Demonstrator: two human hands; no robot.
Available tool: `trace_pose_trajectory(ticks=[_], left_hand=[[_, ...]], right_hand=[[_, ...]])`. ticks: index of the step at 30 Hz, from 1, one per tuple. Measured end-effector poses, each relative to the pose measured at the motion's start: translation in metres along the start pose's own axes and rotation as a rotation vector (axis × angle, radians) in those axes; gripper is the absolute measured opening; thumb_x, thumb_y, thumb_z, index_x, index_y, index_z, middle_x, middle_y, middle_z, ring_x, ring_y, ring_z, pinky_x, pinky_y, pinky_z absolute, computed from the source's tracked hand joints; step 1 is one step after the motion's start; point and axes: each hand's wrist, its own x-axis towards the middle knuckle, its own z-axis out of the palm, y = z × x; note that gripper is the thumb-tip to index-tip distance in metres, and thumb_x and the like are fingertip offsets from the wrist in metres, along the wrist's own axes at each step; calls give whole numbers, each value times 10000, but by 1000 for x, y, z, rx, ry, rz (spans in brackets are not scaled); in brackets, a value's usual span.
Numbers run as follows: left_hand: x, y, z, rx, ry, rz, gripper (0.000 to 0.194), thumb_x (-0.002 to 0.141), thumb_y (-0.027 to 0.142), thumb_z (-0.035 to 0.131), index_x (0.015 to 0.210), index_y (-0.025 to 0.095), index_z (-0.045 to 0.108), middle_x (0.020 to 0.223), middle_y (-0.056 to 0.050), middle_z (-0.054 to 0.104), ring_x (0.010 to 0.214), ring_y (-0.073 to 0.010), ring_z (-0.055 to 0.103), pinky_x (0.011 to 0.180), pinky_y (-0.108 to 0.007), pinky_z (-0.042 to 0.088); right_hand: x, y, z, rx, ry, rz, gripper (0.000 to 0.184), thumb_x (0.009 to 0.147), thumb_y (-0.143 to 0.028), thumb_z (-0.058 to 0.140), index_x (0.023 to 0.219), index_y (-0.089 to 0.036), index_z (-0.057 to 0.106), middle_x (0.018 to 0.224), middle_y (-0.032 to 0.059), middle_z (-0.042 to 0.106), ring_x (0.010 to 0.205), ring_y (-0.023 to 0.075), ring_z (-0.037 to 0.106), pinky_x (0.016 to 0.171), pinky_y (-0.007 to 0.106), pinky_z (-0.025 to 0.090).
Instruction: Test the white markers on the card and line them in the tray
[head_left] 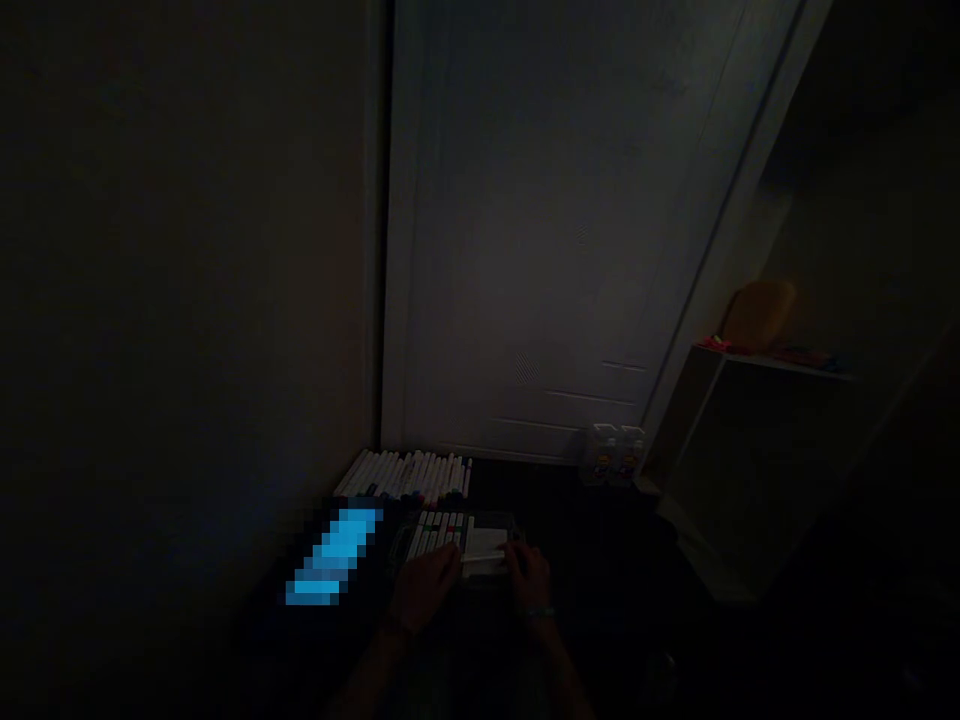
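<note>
Holding a white marker (pixel 484 556) level between the left hand (pixel 429 585) and right hand (pixel 529 578), each pinching one end, just above the open marker case (pixel 420 535); it is best kept parallel to the rows of stored markers (pixel 409 472).

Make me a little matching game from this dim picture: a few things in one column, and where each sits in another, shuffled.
Things:
1. row of white markers
2. glowing blue screen
3. two small bottles
4. white marker

Places:
A. between the left hand and right hand
B. at the foot of the door, by the white shelf unit
C. far end of the dark surface, by the wall
D. left of the hands

Pairs: 1-C, 2-D, 3-B, 4-A
</note>
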Motion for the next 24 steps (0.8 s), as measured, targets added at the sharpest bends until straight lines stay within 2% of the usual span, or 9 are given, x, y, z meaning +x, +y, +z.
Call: trace_pose_trajectory(ticks=[7,18,24], left_hand=[[6,-6,4,15,136,22,276,866,308,343,962,206,581,948,-38,646,916,-164,575,839,-307,423],[8,-20,22,11,70,-14,332,882,287,282,1053,196,551,1067,-33,621,991,-149,553,899,-304,401],[8,-23,21,47,35,19,365,883,317,261,1054,180,554,1075,-45,617,995,-156,554,894,-294,405]], right_hand=[[-3,-8,-5,-126,-21,-66,281,847,-424,392,915,-287,628,906,0,651,865,168,551,821,316,298],[-1,-10,-6,-114,-37,-46,292,865,-419,363,920,-295,621,925,-18,652,885,153,534,843,317,238],[-1,-14,-5,-94,-6,-32,259,864,-385,386,901,-305,630,900,-26,655,880,152,531,844,317,236]])
